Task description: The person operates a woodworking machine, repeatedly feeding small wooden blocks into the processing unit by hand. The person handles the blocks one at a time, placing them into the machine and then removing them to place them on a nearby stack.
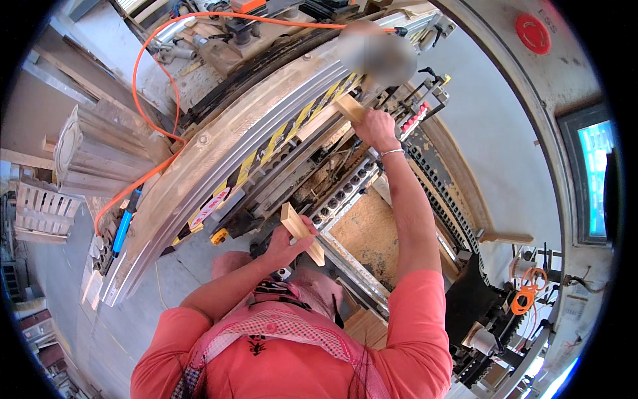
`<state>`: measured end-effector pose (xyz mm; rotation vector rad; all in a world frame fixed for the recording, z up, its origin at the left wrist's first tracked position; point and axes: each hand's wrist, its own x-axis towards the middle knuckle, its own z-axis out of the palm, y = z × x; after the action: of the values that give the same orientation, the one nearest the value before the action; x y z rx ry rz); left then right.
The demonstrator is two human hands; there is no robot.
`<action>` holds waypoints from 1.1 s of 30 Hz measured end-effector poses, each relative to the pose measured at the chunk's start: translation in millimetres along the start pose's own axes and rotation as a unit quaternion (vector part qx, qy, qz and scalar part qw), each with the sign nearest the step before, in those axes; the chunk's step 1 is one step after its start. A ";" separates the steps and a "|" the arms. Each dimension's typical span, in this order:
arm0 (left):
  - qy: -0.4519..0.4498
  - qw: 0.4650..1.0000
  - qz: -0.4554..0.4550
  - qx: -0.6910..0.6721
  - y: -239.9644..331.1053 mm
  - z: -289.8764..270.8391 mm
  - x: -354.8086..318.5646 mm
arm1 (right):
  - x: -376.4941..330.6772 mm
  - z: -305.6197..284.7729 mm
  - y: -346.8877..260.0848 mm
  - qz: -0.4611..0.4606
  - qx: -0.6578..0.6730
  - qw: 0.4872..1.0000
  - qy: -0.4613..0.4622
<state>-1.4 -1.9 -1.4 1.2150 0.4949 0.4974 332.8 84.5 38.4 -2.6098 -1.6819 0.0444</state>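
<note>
Machinery fills the scene: a long woodworking machine (279,126) runs from near left to far right, with a grey guard rail carrying yellow-and-black hazard stripes (266,149) along its top. An orange cable (143,73) loops over the far left end of the machine, and a sawdust-covered bed (365,233) lies to the near right of the rail. A row of drill spindles (345,189) sits between rail and bed.

The right hand (375,128) is extended to the far side, fingers closed around a light wooden block (350,108) held at the rail, beside the red-tipped fittings. The left hand (282,246) is kept near the body, fingers clamped on a second wooden block (300,233), held clear above the spindle row.

Judged from this posture, the loading step is in hand: one block is being seated at the far station. The next move calls for aligning that block squarely against its stop, then bringing the near block down to its own position.
</note>
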 end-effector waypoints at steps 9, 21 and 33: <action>0.000 1.000 -0.016 -0.004 1.4 0.3 0.5 | -0.7 -6.1 -1.3 0.005 0.002 1.000 0.002; -0.019 0.996 -0.053 -0.074 -1.5 -3.4 0.2 | 3.9 1.4 6.3 -0.033 0.014 0.999 -0.008; -0.004 0.999 -0.025 -0.030 8.3 0.8 2.6 | 1.6 -0.9 1.8 -0.017 0.004 1.000 0.003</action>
<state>0.4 1.3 6.4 1.1438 0.4994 0.4606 335.1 85.2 39.2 -2.5725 -1.7184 0.0423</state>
